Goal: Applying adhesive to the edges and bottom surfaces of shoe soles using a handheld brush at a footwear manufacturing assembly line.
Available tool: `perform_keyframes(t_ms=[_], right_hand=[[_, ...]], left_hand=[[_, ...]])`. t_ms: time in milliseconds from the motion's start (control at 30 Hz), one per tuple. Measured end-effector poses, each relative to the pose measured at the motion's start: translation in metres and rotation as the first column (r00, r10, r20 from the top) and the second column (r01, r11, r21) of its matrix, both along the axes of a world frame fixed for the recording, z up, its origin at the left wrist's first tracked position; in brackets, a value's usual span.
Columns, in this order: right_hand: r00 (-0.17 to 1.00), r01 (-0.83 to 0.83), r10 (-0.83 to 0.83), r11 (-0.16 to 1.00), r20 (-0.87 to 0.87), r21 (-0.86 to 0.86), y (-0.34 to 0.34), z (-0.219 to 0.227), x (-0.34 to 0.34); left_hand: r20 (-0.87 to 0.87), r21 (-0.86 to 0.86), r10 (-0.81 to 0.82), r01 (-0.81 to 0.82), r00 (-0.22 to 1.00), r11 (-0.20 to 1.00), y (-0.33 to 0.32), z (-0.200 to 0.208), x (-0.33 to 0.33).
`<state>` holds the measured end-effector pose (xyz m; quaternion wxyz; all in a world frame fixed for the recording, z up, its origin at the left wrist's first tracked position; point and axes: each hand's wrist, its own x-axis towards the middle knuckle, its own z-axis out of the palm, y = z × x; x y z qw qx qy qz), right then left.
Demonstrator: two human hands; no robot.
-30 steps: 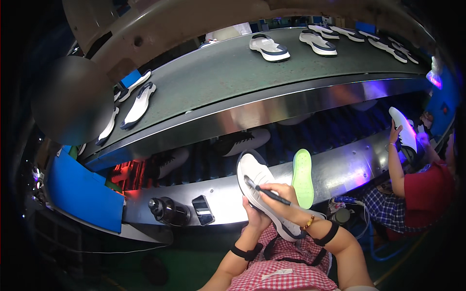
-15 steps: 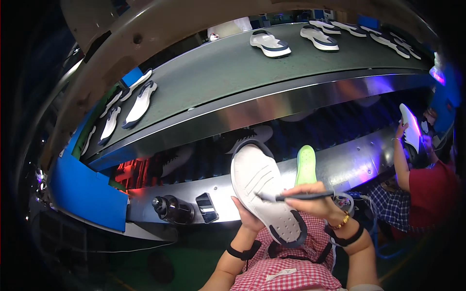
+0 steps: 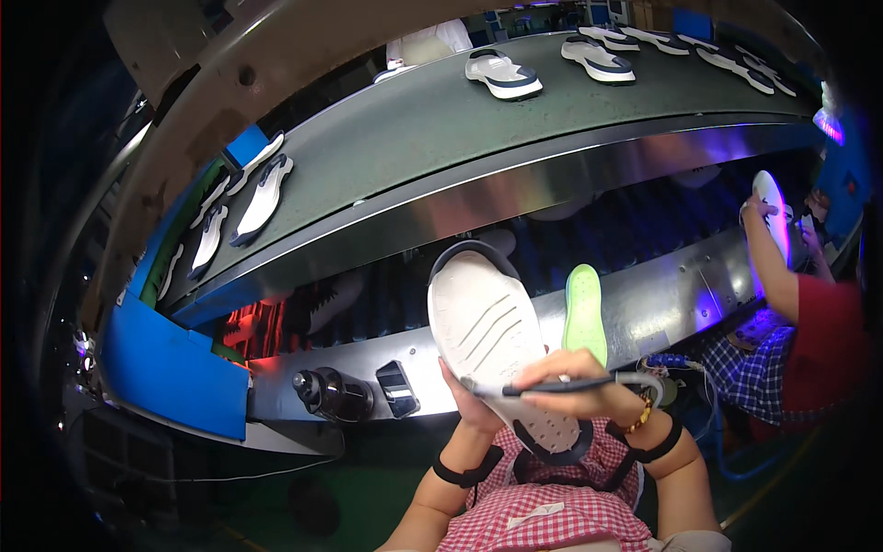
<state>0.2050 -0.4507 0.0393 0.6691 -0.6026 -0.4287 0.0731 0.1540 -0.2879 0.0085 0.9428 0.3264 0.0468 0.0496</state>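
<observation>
A white shoe sole (image 3: 487, 317) with dark blue ends is held up in front of me, its inner face with curved grooves and small holes turned toward me. My left hand (image 3: 471, 405) grips it by the left edge, fingers behind it and thumb at the side. My right hand (image 3: 589, 391) is closed on a black-handled brush (image 3: 593, 382) with a grey hose at its rear. The brush tip is at the sole's narrow middle, near the left edge, somewhat blurred. A lime-green shoe-shaped piece (image 3: 584, 313) lies just beyond my right hand.
A green conveyor belt (image 3: 386, 156) carries several similar soles. On the metal ledge (image 3: 644, 322) stand a dark bottle (image 3: 333, 394) and a phone-like slab (image 3: 397, 388). Dark rollers bear shoes beneath the belt. A co-worker (image 3: 809, 340) at right holds another sole (image 3: 771, 212).
The brush in my right hand has moved down and left, from the grooves toward the sole's left edge. The sole has shifted slightly up and left. The co-worker's sole has moved too.
</observation>
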Motion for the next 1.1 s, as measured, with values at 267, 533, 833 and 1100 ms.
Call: perform_keyframes(t_ms=[267,533,833,1100], right_hand=[[1.000,0.012,-0.012,1.000,0.022,-0.006,-0.009,0.001,0.001],[0.998,0.060,-0.058,0.996,0.039,-0.067,-0.015,-0.001,-0.005],[0.992,0.124,-0.122,0.990,0.037,-0.061,-0.020,0.001,-0.009],[0.995,0.099,-0.099,0.995,0.013,-0.023,-0.030,-0.009,-0.009]], left_hand=[[0.160,0.029,0.005,-0.010,0.987,1.000,0.007,0.006,0.005],[0.190,-0.111,0.158,-0.138,0.969,0.984,0.024,0.011,0.009],[0.470,-0.242,-0.058,0.192,0.881,0.951,0.028,0.022,0.012],[0.412,-0.250,0.063,0.047,0.909,0.967,0.027,0.030,0.010]])
